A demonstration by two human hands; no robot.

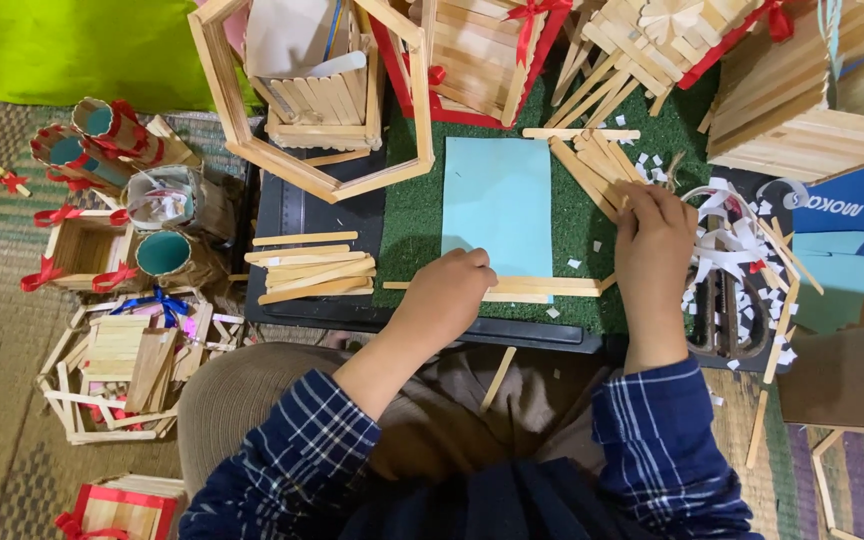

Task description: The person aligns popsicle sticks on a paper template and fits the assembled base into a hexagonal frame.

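Flat wooden craft sticks point(512, 287) lie end to end along the bottom edge of the light blue paper sheet point(500, 200), under my left fingers point(472, 265). Loose stick pile point(592, 165) fans diagonally off sheet's upper right corner, my right fingers point(637, 200) on it.

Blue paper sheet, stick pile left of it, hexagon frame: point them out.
blue paper sheet point(497, 200), head view, middle of the sheet.
stick pile point(314, 270), head view, middle of the stacked sticks on the black board.
hexagon frame point(220, 75), head view, on its left wooden side.
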